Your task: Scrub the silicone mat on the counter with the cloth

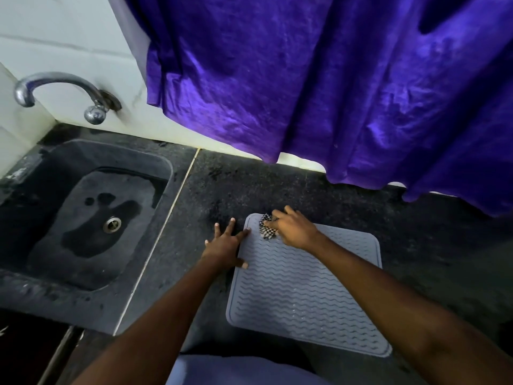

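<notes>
up at the far left corner of the grey silicone mat (pixel 305 284), right hand (pixel 291 229) clutches a bunched checkered cloth (pixel 267 227). left hand (pixel 224 245) lies flat, unclenched, pinning the mat's left edge. bare dark counter (pixel 433 245) all around, sink (pixel 83 218) further left. no writing visible.

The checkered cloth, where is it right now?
In the head view, the checkered cloth is bunched under the right hand, on the far-left corner of the grey silicone mat, right of the sink.
</notes>
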